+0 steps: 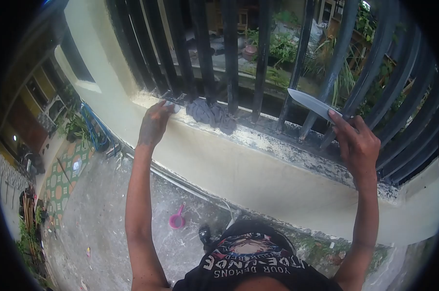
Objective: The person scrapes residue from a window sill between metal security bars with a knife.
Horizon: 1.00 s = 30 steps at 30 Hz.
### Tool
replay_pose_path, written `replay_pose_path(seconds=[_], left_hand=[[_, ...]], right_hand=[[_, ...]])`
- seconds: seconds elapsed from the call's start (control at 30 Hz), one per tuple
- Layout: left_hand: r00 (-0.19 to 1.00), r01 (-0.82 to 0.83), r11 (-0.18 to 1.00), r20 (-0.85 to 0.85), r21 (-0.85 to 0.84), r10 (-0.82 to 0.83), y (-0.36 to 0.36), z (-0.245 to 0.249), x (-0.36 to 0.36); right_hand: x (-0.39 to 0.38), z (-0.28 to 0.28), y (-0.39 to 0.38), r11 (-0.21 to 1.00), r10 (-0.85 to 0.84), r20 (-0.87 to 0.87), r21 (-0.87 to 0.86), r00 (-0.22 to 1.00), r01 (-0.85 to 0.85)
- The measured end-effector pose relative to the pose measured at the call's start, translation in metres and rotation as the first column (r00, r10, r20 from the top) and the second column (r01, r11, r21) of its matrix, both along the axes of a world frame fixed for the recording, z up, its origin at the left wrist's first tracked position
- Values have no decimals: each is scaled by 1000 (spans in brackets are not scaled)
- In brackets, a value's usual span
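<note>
1 pink dipper lies on the concrete ground below the wall, its handle pointing up in the frame; what its bowl holds is too small to tell. 1 brown clay pot stands beyond the black bars among green plants, its contents hidden.

1 knife is in view: a long, plain grey blade, broad and tapering to a point, angled up and to the left in front of the bars. The right hand is clamped around its lower end, with the index finger laid along the blade's base, above the worn, flaking ledge.

The left hand rests well apart from the right, at the far end of the ledge. Its fingertips touch 1 small pale piece; whether they grip it I cannot tell. Just beside that hand, 1 crumpled grey rag lies on the ledge against the foot of the bars.

The bars crowd together at the edges of the view, too tightly to count.
</note>
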<state>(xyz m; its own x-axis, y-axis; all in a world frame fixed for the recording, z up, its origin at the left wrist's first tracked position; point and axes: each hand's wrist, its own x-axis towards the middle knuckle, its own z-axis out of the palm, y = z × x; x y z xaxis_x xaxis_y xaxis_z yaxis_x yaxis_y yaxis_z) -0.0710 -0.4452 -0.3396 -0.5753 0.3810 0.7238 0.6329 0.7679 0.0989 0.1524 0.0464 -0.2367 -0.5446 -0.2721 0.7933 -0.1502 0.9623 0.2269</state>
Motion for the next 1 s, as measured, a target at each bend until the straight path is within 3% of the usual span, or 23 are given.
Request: replay_pose_path(seconds=[0.17, 0.27, 0.5, 0.57, 0.63, 0.7, 0.77, 0.83, 0.9, 1.0], left_hand=[[998, 61, 995, -38, 73, -58, 12, -2, 10], [981, 53, 965, -194, 258, -2, 38, 7, 28], [929, 302, 920, -292, 250, -226, 156, 38, 76], [920, 387, 814, -126, 433, -370, 192, 37, 90], [880, 297, 755, 138, 585, -453, 223, 39, 111], [640, 178, 679, 440, 712, -630, 250, 45, 129], [524, 222, 465, 297, 857, -798, 279, 39, 134], [524, 243, 392, 220, 887, -823, 297, 40, 135], [462, 49, 183, 140, 982, -876, 306, 42, 135], [449, 14, 178, 153, 984, -880, 306, 39, 129]], right_hand=[[-1, -1, 1, 999, -33, -5, 1, 999, 33], [2, -1, 2, 999, -26, 23, 35, 999, 25], [2, -5, 4, 1000, -22, 58, -1, 998, 22], [5, -7, 3, 1000, -19, 87, -22, 996, 21], [7, -12, 1, 999, -18, 116, -40, 993, 22], [7, -21, -1, 995, 2, 115, -99, 993, 9], [7, -29, -3, 993, 18, 114, -116, 993, -5], [9, -35, -5, 989, 23, 127, -147, 992, -4], [10, -40, -6, 987, 32, 106, -160, 994, -15], [13, -41, -7, 984, 11, 152, -179, 988, 16]])
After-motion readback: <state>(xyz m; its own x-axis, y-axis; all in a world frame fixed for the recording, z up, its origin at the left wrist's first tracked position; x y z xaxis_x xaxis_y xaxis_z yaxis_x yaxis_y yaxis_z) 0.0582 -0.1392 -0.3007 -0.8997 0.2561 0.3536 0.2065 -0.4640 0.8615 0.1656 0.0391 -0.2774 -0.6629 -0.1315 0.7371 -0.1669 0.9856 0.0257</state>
